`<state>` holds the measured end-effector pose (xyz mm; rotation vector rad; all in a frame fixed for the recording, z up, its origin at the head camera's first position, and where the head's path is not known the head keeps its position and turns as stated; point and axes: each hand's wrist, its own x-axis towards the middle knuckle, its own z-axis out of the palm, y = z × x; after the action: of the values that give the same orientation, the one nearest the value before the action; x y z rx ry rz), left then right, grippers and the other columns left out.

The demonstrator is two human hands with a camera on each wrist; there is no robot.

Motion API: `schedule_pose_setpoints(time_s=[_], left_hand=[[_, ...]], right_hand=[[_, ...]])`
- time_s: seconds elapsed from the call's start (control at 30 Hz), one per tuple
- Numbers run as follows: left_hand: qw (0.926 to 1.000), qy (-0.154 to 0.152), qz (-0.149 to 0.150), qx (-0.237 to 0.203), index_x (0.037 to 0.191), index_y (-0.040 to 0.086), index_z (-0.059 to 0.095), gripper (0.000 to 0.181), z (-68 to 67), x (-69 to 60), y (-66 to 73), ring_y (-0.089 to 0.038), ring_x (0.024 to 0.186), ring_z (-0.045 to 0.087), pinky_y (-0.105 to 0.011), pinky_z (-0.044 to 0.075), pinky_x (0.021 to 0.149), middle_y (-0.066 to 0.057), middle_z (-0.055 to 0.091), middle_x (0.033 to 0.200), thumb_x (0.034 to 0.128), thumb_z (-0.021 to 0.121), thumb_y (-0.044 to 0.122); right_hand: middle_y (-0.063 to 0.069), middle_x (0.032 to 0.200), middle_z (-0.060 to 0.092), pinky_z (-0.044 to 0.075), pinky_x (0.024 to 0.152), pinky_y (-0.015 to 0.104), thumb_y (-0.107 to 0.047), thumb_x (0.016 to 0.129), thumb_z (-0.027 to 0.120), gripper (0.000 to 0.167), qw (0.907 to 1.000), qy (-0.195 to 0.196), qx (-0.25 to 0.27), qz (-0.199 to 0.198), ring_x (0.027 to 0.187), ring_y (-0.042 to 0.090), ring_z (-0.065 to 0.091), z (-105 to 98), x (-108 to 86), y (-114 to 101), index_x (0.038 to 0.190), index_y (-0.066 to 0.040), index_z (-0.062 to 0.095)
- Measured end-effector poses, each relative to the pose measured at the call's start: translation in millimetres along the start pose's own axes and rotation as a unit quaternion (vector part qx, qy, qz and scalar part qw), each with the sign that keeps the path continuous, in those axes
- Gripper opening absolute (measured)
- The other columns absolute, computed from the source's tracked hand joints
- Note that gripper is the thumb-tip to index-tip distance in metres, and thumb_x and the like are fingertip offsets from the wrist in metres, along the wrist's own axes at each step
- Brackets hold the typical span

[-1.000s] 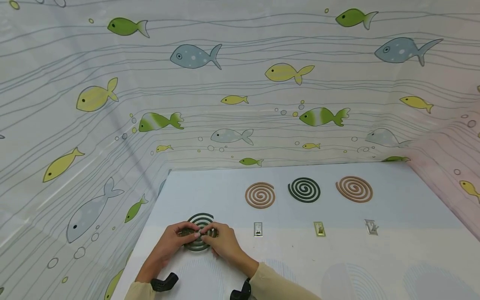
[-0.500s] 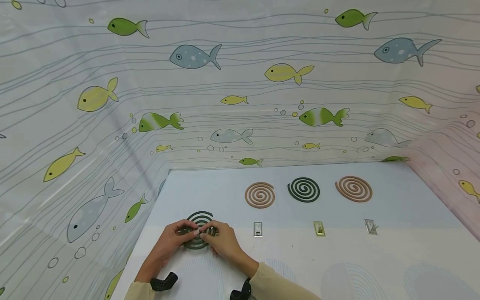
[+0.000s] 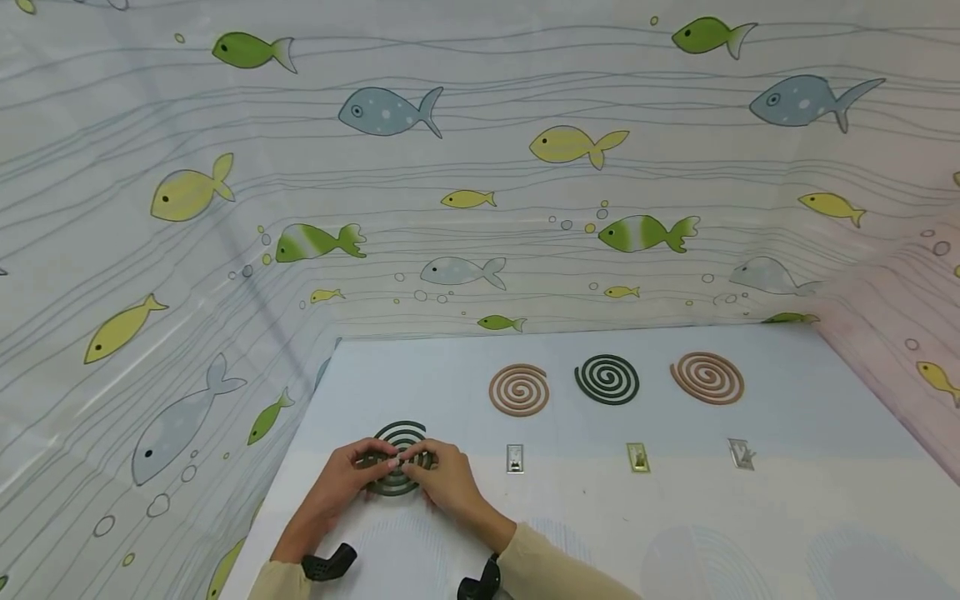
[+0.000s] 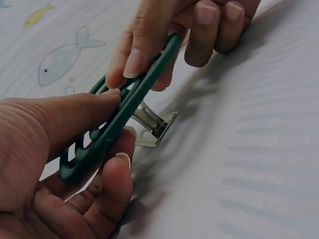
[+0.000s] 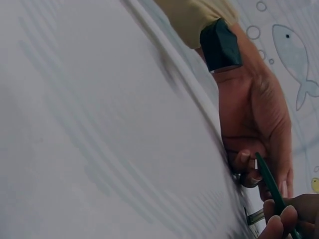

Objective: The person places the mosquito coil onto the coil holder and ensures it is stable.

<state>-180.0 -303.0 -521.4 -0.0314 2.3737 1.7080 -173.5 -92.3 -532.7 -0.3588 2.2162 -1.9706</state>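
A fish-print sheet walls in a white tabletop. The left hand and right hand meet over its left part, fingers of both pinching a green coil tilted between them. Beyond the fingers and rightward lie three loose coils: a near brown one, a dark one, a far brown one. Under the fingers, a metal stand reaches the held coil's underside; the fingers hide the join, so whether it is seated I can't tell. Right of the fingers lie a near stand, a gold stand and a far stand. One fitting looks under way, with three apparently left; the loose pieces lie uncontained on the tabletop.
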Motion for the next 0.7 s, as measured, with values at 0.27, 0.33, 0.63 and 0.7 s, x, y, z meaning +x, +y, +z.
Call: schedule_pose_setpoints(time_s=[0.27, 0.33, 0.63, 0.7], left_hand=[[0.9999, -0.008, -0.002, 0.006, 0.115, 0.001, 0.069, 0.033, 0.5, -0.2, -3.3, -0.019, 0.086, 0.060, -0.031, 0.053, 0.054, -0.013, 0.068, 0.114, 0.0911, 0.081, 0.022], [0.9999, -0.007, -0.004, 0.006, 0.114, 0.001, 0.069, 0.033, 0.7, -0.1, -3.7, -0.020, 0.086, 0.059, -0.032, 0.053, 0.054, -0.012, 0.067, 0.113, 0.0911, 0.081, 0.021], [1.0000, 0.004, 0.000, -0.001, 0.110, 0.000, 0.070, 0.030, 1.3, 0.3, -2.5, -0.021, 0.090, 0.059, -0.034, 0.055, 0.056, -0.013, 0.065, 0.111, 0.0912, 0.081, 0.020], [1.0000, 0.004, 0.001, -0.004, 0.110, 0.000, 0.069, 0.030, 1.3, 0.9, -2.1, -0.021, 0.091, 0.058, -0.035, 0.055, 0.056, -0.013, 0.065, 0.111, 0.0910, 0.081, 0.020]], right_hand=[[-0.007, 0.042, 0.045, 0.034, 0.034, 0.020, -0.011, 0.094, 0.074, 0.012, 0.9997, -0.016, 0.006, 0.017, 0.031, 0.003, 0.039, 0.9, -0.3, 1.2, 0.106, -0.012, 0.075], [-0.006, 0.043, 0.045, 0.034, 0.034, 0.020, -0.010, 0.094, 0.074, 0.012, 0.9996, -0.019, 0.010, 0.018, 0.031, 0.003, 0.039, 1.0, -0.2, 0.7, 0.106, -0.010, 0.075], [-0.008, 0.046, 0.048, 0.036, 0.035, 0.019, -0.011, 0.094, 0.075, 0.009, 0.9999, -0.005, -0.012, 0.003, 0.033, 0.001, 0.041, 2.0, 0.0, 0.2, 0.103, -0.012, 0.076], [-0.009, 0.046, 0.048, 0.037, 0.035, 0.019, -0.011, 0.093, 0.075, 0.009, 0.9999, -0.003, -0.015, 0.002, 0.033, 0.001, 0.041, 2.2, 0.3, 0.8, 0.102, -0.013, 0.076]])
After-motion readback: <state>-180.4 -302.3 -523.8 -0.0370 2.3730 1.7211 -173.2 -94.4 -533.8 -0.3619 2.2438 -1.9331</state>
